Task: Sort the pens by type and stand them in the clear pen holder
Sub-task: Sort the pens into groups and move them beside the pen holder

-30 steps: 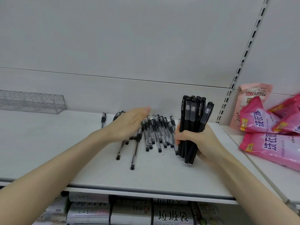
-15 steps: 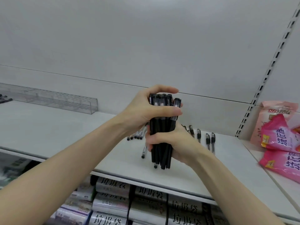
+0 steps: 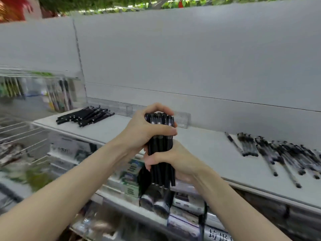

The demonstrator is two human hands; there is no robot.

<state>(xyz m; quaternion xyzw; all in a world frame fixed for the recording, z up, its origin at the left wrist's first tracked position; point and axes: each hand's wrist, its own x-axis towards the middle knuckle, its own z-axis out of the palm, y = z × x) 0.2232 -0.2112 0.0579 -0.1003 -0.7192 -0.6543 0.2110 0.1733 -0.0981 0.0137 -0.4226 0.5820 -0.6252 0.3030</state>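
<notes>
The pens (image 3: 160, 144) are a thick black bundle held upright, caps up, in both hands. The left hand (image 3: 139, 133) is wrapped round the cap end, thumb across the front, and the right hand (image 3: 177, 162) is clenched round the barrels just below it. The two grips are stacked and nearly touching. A second ago the right hand alone stood this bundle on the shelf (image 3: 208, 146) while the left lay flat on the loose pens; half a second ago the left had come over to clasp the caps. Now the bundle is off the shelf, its lower ends hanging free below the grip and in front of the shelf edge, and the view has swung left with it. The holder (image 3: 182, 121) now sits just behind the grip, at about cap height, and looks empty, though blur makes that uncertain. The clear-barrelled pens (image 3: 278, 152) lie fanned out well right of the grip, untouched. A second heap of black pens (image 3: 85, 116) lies beyond and left of the grip, near the holder's far end. I judge that sorting of this type is done and the carry has begun. What remains is to raise the ends above the holder's rim and lower the bundle in. So thick a bundle may need feeding in a few pens at a time, and could splay if either grip loosens.
</notes>
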